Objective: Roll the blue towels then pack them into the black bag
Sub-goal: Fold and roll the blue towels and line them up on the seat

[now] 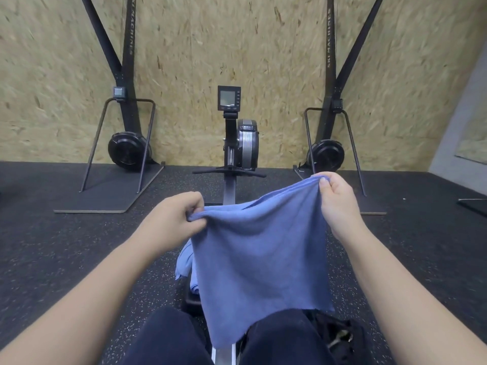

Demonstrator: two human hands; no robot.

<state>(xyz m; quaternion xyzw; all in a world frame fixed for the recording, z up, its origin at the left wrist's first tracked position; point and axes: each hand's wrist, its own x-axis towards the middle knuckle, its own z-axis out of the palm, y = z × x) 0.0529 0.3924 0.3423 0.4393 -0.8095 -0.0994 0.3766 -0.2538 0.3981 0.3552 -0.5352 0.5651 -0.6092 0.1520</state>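
Towel is up in the air in front of me, spread flat and hanging, bottom edge draped over my right knee. Left hand pinches the top corner at 9 o'clock, thumb and curled fingers closed on the hem. Right hand pinches the other top corner at 2 o'clock, same kind of grip, sitting higher than the left, so the top edge runs tilted.

More blue cloth lies bunched at 8 o'clock of the held towel, partly hidden behind it, on what looks like the rower rail. I can't tell how many pieces. Black bag is on the floor at 5 o'clock, just beside my right leg; opening mostly hidden.

I read the step as squaring the towel before rolling. To do it well:
- Level both hands so the top edge is straight; a skewed start gives a cone, not a roll.
- Keep light tension between corners to pull out the sag in the middle.
- No proper surface in reach, so lay it over my thighs, fold in half lengthwise, then roll from 1 short end.
- Roll tight and keep 1 hand on the roll, since the cloth looks soft and will likely spring loose.
- Bag is close at 5 o'clock, so a short carry.
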